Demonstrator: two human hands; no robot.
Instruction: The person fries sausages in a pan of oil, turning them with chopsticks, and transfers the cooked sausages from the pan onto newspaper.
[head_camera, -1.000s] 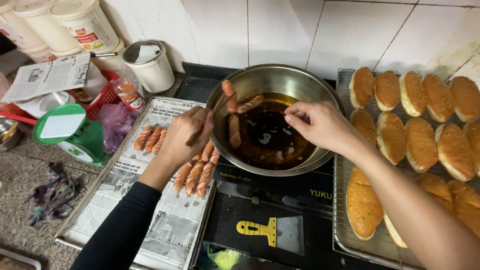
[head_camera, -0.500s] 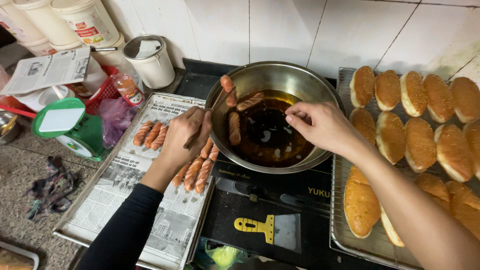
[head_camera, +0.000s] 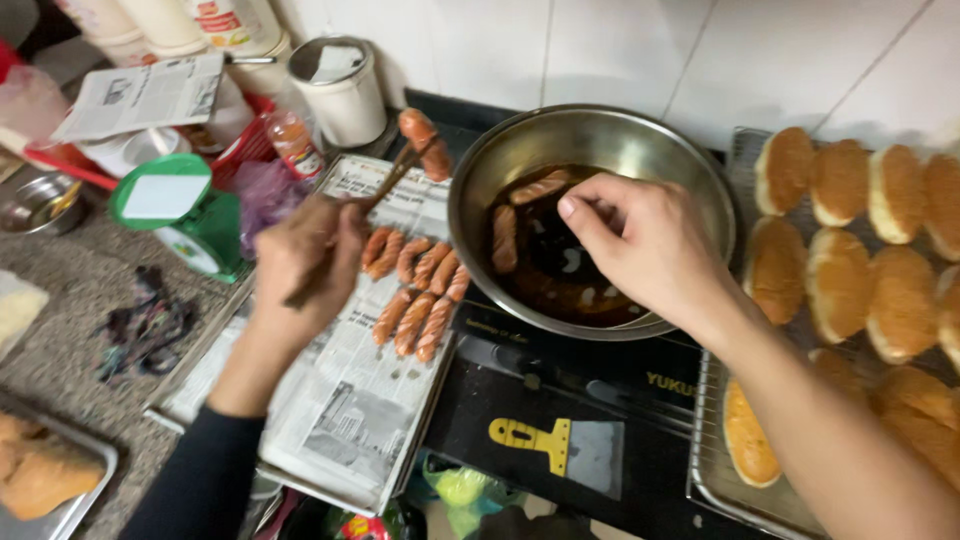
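My left hand (head_camera: 300, 262) grips wooden chopsticks (head_camera: 375, 195) that pinch two fried sausages (head_camera: 422, 140) in the air, left of the bowl's rim. A steel bowl (head_camera: 600, 118) holds dark oil and a few more sausages (head_camera: 505, 238). Above the oil hovers my right hand (head_camera: 645, 250), fingers curled downward; I cannot see whether it pinches anything. Several sausages (head_camera: 415, 295) lie in rows on a newspaper-lined tray (head_camera: 350, 420) under the chopsticks.
Several split golden buns (head_camera: 860, 240) rest on a wire rack at the right. A yellow-handled scraper (head_camera: 550, 440) lies on the black stove. A green scale (head_camera: 175, 205), a white canister (head_camera: 340, 85), a bottle and tubs crowd the back left.
My left hand has lifted two sausages out of the bowl with the chopsticks and carried them left, over the rim. The right hand stays over the bowl.
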